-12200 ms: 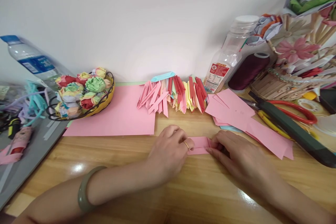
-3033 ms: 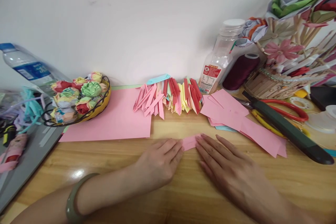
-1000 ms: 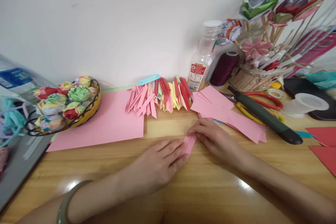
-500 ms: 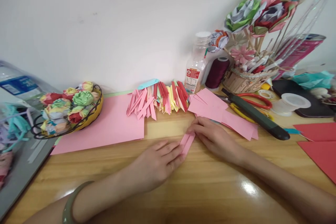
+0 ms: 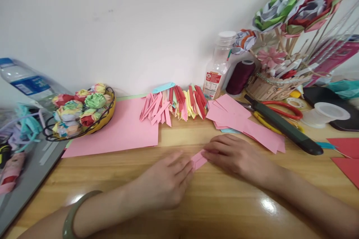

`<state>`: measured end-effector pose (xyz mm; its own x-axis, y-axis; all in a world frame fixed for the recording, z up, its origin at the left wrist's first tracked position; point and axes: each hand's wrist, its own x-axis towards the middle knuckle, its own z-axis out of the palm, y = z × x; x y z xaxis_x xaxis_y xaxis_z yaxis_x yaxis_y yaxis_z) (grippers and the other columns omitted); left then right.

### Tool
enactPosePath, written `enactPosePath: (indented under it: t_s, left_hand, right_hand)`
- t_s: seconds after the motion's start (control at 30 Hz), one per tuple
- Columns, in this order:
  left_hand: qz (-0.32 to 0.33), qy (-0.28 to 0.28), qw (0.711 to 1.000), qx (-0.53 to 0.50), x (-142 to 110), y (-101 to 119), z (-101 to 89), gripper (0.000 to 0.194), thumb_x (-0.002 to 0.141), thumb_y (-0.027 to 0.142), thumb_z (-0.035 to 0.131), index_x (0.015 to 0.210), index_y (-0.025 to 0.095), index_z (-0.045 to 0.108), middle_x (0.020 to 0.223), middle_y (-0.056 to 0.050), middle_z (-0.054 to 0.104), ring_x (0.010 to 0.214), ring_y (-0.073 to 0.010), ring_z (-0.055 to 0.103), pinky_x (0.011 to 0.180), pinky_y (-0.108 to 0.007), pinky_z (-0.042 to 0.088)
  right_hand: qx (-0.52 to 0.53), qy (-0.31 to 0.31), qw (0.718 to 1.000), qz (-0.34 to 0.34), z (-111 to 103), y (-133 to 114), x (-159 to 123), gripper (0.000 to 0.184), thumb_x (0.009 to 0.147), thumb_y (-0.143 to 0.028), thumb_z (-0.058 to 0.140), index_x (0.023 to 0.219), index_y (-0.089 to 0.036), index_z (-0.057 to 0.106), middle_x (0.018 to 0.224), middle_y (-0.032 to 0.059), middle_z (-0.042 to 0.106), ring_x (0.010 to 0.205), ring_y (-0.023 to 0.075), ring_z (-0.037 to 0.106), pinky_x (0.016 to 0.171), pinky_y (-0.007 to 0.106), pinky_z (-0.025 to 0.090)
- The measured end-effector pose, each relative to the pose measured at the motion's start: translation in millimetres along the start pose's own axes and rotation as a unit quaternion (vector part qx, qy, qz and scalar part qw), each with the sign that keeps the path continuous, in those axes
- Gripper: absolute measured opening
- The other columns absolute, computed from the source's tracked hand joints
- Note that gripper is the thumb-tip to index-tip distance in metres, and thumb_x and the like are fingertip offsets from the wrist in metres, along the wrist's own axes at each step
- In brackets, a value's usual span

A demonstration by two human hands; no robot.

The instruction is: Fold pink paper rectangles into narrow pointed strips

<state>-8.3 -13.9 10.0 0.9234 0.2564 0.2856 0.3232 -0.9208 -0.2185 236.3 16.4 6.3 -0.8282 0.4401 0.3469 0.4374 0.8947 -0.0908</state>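
Note:
Between my two hands a small strip of folded pink paper (image 5: 199,160) lies on the wooden table, a crease showing along it. My left hand (image 5: 171,179) has its fingers closed on the strip's left end. At the right end, the fingers of my right hand (image 5: 228,155) grip it from above; both ends are hidden under fingertips. Just beyond my right hand is a loose pile of pink paper pieces (image 5: 234,114). Farther back stands a row of folded pink, red and yellow paper pieces (image 5: 175,104), with a light-blue one on top.
A yellow basket (image 5: 108,119) of paper flowers rests on a large pink sheet (image 5: 126,134) at left. A utility knife (image 5: 288,130), red-handled scissors (image 5: 283,108), a thread spool (image 5: 240,78) and a clear bottle (image 5: 215,69) stand or lie at right. Red paper (image 5: 346,164) lies far right.
The camera view has shifted slightly left. The pink strip is turned flatter and sits nearer me, and my right hand has come down from its upper end to its right side.

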Motion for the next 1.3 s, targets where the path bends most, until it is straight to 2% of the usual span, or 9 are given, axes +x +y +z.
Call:
enactPosePath:
  t_s: [0.17,0.3,0.43,0.6,0.7,0.8,0.9,1.03,1.3]
  left_hand:
    - [-0.070,0.074,0.995,-0.025,7,6,3.5,0.021,0.088,0.011,0.043,0.093,0.008,0.063,0.086,-0.008,0.069,0.083,-0.0187,0.063,0.080,-0.034,0.049]
    - [-0.119,0.061,0.990,-0.039,12,4,8.8,0.015,0.090,0.022,0.050,0.089,0.012,0.062,0.076,-0.003,0.065,0.073,-0.0155,0.060,0.067,-0.028,0.049]
    - [-0.144,0.061,0.987,-0.040,13,3,13.9,0.016,0.090,0.018,0.050,0.081,0.014,0.062,0.070,-0.001,0.061,0.068,-0.0136,0.055,0.061,-0.025,0.046]
    - [-0.233,0.047,0.959,-0.157,13,0,15.4,0.025,0.093,0.024,0.046,0.079,0.016,0.065,0.067,-0.002,0.060,0.070,-0.0148,0.053,0.063,-0.026,0.045]
    - [-0.315,0.009,0.922,-0.226,14,-2,13.9,0.019,0.089,0.026,0.053,0.078,0.016,0.064,0.067,-0.001,0.060,0.068,-0.0148,0.052,0.063,-0.027,0.044]
    - [-0.374,-0.032,0.893,-0.250,17,-3,12.0,0.011,0.084,0.022,0.060,0.074,0.016,0.060,0.068,0.001,0.059,0.069,-0.0150,0.052,0.062,-0.026,0.042]
    - [-0.373,-0.046,0.892,-0.252,19,-3,11.5,0.010,0.081,0.017,0.060,0.072,0.017,0.057,0.069,0.002,0.058,0.072,-0.0162,0.051,0.063,-0.027,0.040]
    - [-0.370,-0.042,0.892,-0.255,18,-4,13.9,0.008,0.082,0.016,0.060,0.076,0.016,0.055,0.076,0.000,0.058,0.077,-0.0168,0.050,0.067,-0.028,0.040]
    - [-0.341,-0.058,0.903,-0.255,16,-4,14.5,0.003,0.084,0.017,0.057,0.083,0.017,0.055,0.087,-0.002,0.056,0.084,-0.0182,0.048,0.072,-0.030,0.041]
  right_hand:
    - [-0.023,0.001,0.999,-0.024,2,-8,-1,0.027,0.094,-0.014,0.035,0.096,-0.013,0.062,0.092,0.0075,0.066,0.084,0.0192,0.057,0.071,0.035,0.048]
    - [-0.043,-0.002,0.998,-0.035,7,-13,0,0.028,0.094,-0.013,0.033,0.097,-0.016,0.061,0.085,0.0060,0.064,0.076,0.0176,0.057,0.066,0.033,0.047]
    - [-0.037,-0.003,0.999,-0.026,10,-17,2,0.026,0.094,-0.014,0.035,0.089,-0.017,0.060,0.078,0.0045,0.061,0.069,0.0167,0.053,0.058,0.031,0.043]
    - [0.059,-0.013,0.995,0.079,15,-18,4,0.025,0.096,-0.019,0.033,0.092,-0.016,0.057,0.079,0.0043,0.057,0.071,0.0164,0.049,0.061,0.029,0.042]
    - [0.095,-0.013,0.986,0.136,19,-17,4,0.022,0.096,-0.024,0.036,0.087,-0.016,0.054,0.079,0.0042,0.055,0.072,0.0164,0.049,0.062,0.029,0.041]
    - [0.099,-0.023,0.980,0.169,24,-17,4,0.021,0.096,-0.026,0.036,0.085,-0.017,0.052,0.080,0.0037,0.053,0.071,0.0159,0.049,0.062,0.029,0.040]
    - [0.080,-0.034,0.978,0.190,25,-17,4,0.021,0.095,-0.026,0.037,0.082,-0.017,0.051,0.081,0.0035,0.051,0.070,0.0159,0.049,0.061,0.029,0.040]
    - [0.029,-0.025,0.982,0.186,24,-16,4,0.020,0.093,-0.026,0.041,0.078,-0.017,0.051,0.079,0.0041,0.052,0.073,0.0186,0.049,0.061,0.031,0.038]
    - [0.006,-0.041,0.991,0.129,17,-14,4,0.021,0.092,-0.031,0.043,0.078,-0.017,0.050,0.077,0.0049,0.052,0.072,0.0204,0.046,0.063,0.033,0.038]
